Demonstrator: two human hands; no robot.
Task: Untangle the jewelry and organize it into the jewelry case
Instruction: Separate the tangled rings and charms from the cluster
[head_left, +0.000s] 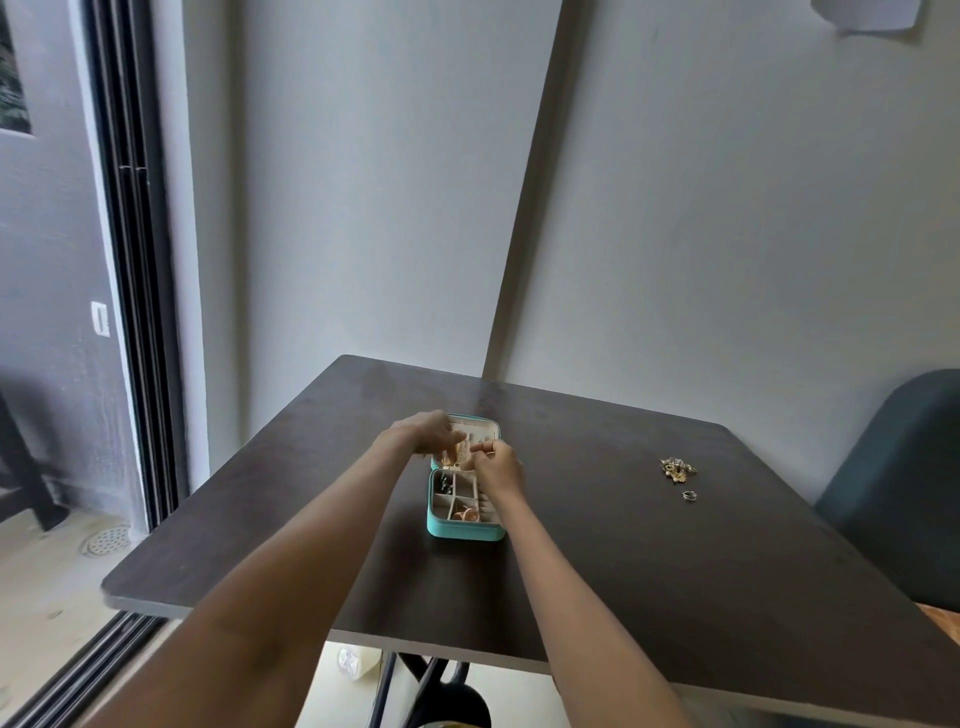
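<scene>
My left hand (428, 431) and right hand (496, 465) over open case (465, 532) mid-worktop (623, 571), fingers pinched on gold piece (460, 451) at lid, likely to hook it. Tangle (677, 468), ring (689, 495) wait far right.

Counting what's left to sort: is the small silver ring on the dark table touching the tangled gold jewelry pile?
Apart. The head view shows the small silver ring lying nearer the person than the tangled gold jewelry pile, with bare dark table showing between them.
</scene>
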